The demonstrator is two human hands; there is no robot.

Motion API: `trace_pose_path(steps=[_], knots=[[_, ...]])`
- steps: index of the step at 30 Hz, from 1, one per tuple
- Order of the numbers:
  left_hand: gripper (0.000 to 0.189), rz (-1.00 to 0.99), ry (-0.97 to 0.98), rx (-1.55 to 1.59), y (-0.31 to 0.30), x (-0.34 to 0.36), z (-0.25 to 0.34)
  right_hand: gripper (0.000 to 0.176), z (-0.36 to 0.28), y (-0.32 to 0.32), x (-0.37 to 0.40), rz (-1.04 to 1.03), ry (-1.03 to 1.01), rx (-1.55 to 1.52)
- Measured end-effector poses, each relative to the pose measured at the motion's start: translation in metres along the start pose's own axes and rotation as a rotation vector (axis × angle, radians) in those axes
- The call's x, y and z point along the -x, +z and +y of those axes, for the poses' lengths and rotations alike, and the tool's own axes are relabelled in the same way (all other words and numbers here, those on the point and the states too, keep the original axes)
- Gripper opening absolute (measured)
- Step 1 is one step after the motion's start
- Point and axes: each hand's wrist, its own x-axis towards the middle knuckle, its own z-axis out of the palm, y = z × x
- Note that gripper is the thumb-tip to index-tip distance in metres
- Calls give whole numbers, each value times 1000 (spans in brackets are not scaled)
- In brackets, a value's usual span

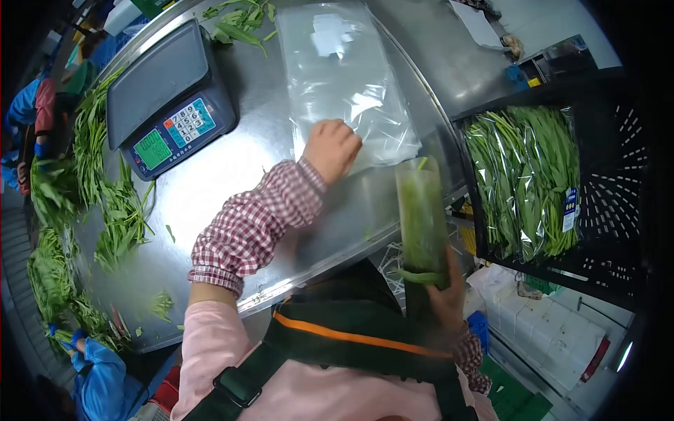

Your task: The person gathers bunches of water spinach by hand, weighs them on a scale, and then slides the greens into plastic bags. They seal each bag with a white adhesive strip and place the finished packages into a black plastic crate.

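Observation:
My left hand (333, 150), in a checked sleeve cover, is closed over the near edge of a stack of clear plastic bags (337, 77). Its fingers are curled, and whatever they may hold is hidden. At the table's right edge my right hand (449, 298) grips the lower end of a clear bag of leafy greens (421, 217). The bag stands lengthwise away from me and is blurred by motion. A leaf sticks out near my fingers.
A digital scale (172, 98) stands on the steel table (232, 168). Loose greens (123, 224) lie along the left side. At right, a black crate (611, 203) holds bagged greens (523, 182). Co-workers in blue sleeves (105, 379) are at the far left.

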Motion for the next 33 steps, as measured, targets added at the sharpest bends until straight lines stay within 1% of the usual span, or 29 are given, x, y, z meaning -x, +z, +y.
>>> trace_pose_path(steps=[1, 2, 4, 5, 7, 8, 9, 10, 11, 12, 15, 17, 18, 21, 22, 25, 26, 28, 29, 32, 33], knots=[[12, 9, 156, -45, 1, 6, 3, 68, 2, -4, 6, 16, 15, -18], [12, -44, 230, -90, 10, 14, -2, 68, 4, -6, 12, 9, -27, 22], [13, -143, 375, -190, 53, 36, -26, 68, 5, -9, 18, -4, -125, 100], [15, -300, 358, -163, 77, 49, -43, 67, 4, -5, 17, -23, -144, 106], [17, -281, -186, 217, 54, 30, -30, 67, -1, 12, 13, -50, -173, 114], [18, -270, -453, 408, 48, 22, -23, 67, -3, 18, 11, -52, -147, 132], [22, 107, -522, 473, 44, 21, -14, 66, -4, 23, 6, -58, -120, 150], [19, 139, -401, 415, 39, 23, 2, 66, -4, 27, 1, -68, -95, 171], [16, 169, -286, 357, 19, 21, 30, 64, -5, 32, -2, -52, -102, 239], [12, 197, -171, 296, 9, 20, 48, 64, -5, 35, -3, -50, -95, 219], [11, 78, 382, 235, 18, 24, 55, 63, -10, 40, -9, -50, -103, 153], [12, 165, 15, 268, 32, 17, 22, 63, -18, 39, -14, -55, -119, 110], [13, 210, -165, 284, 29, 11, 10, 63, -20, 37, -13, -42, -115, 104], [13, 233, -149, 47, 15, 10, -3, 63, -16, 25, -4, 10, -126, 103], [13, 177, -70, -2, 12, 14, -4, 63, -12, 19, 3, 28, -144, 112], [13, -28, 175, -178, 11, 34, -16, 61, -11, 12, 16, 42, -242, 202], [12, -141, 183, -131, 20, 42, -29, 61, -12, 12, 19, 44, -282, 242], [12, -356, 198, -42, 36, 53, -51, 60, -12, 23, 13, -29, -211, 225], [14, -303, 0, 12, 40, 53, -47, 60, -13, 29, 8, -62, -176, 217], [13, 192, -351, 316, 26, 43, -1, 59, -16, 41, -1, -36, -143, 252], [14, 289, -228, 260, 23, 43, 19, 59, -18, 43, -2, -21, -139, 225]])
